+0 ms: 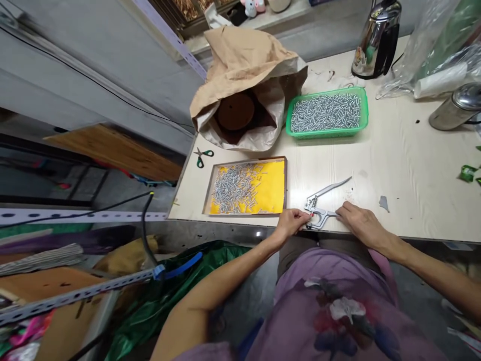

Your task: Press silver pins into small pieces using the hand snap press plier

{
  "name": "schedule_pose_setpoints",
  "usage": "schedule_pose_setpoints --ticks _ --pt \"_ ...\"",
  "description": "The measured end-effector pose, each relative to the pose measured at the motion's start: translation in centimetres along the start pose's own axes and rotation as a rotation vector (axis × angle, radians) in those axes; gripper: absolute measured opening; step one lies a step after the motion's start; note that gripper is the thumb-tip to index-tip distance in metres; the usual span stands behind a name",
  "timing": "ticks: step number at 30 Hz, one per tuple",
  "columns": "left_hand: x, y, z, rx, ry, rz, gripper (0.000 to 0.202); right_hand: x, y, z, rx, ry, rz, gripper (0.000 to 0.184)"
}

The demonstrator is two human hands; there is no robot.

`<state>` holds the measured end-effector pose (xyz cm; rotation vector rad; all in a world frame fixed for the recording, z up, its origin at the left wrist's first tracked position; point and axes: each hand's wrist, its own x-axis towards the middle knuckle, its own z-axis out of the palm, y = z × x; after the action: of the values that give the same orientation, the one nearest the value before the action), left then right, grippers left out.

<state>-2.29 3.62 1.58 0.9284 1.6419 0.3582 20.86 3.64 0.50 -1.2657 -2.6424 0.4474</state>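
Note:
Silver hand pliers (320, 216), of the snap-press kind with a spring and a small red part at the jaw, lie near the table's front edge with their handles spread apart. My right hand (356, 219) has its fingers closed around the end of the lower handle. At the jaw, my left hand (293, 221) pinches with thumb and fingertips; what sits between them is too small to make out. Left of the pliers is a shallow tray (273, 193) with a yellow bottom, holding a heap of small silver metal pieces (233, 188).
Behind stands a green plastic basket (326, 134) full of similar metal pieces. A brown paper sack (244, 60) gapes beside it. Small scissors (203, 156) lie at the left edge. A kettle (378, 42), a metal cup (455, 108) and plastic wrapping (443, 55) occupy the right back.

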Motion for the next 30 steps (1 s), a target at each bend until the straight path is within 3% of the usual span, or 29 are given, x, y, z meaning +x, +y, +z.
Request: schedule_pose_setpoints --ticks 9,14,20,24,28,30 --pt "1.5 1.1 0.8 0.058 0.017 -0.005 0.02 1.9 1.8 0.3 -0.236 0.13 -0.099 0.029" --pt "1.6 1.3 0.5 0.095 -0.041 -0.044 0.021 2.0 2.2 0.9 -0.207 0.173 -0.093 0.029" --pt "1.8 1.4 0.3 0.075 -0.091 -0.11 0.022 1.8 1.9 0.6 -0.136 0.115 -0.066 0.03" --pt "1.8 1.3 0.3 0.061 -0.09 -0.111 0.018 2.3 2.9 -0.6 -0.058 0.048 -0.057 0.015" --pt "1.7 1.3 0.4 0.045 -0.086 -0.111 0.017 3.9 5.3 -1.4 -0.061 0.032 -0.085 0.075" --pt "1.6 1.4 0.5 0.023 -0.079 -0.113 0.014 5.0 6.3 -1.3 -0.055 0.001 -0.117 0.09"
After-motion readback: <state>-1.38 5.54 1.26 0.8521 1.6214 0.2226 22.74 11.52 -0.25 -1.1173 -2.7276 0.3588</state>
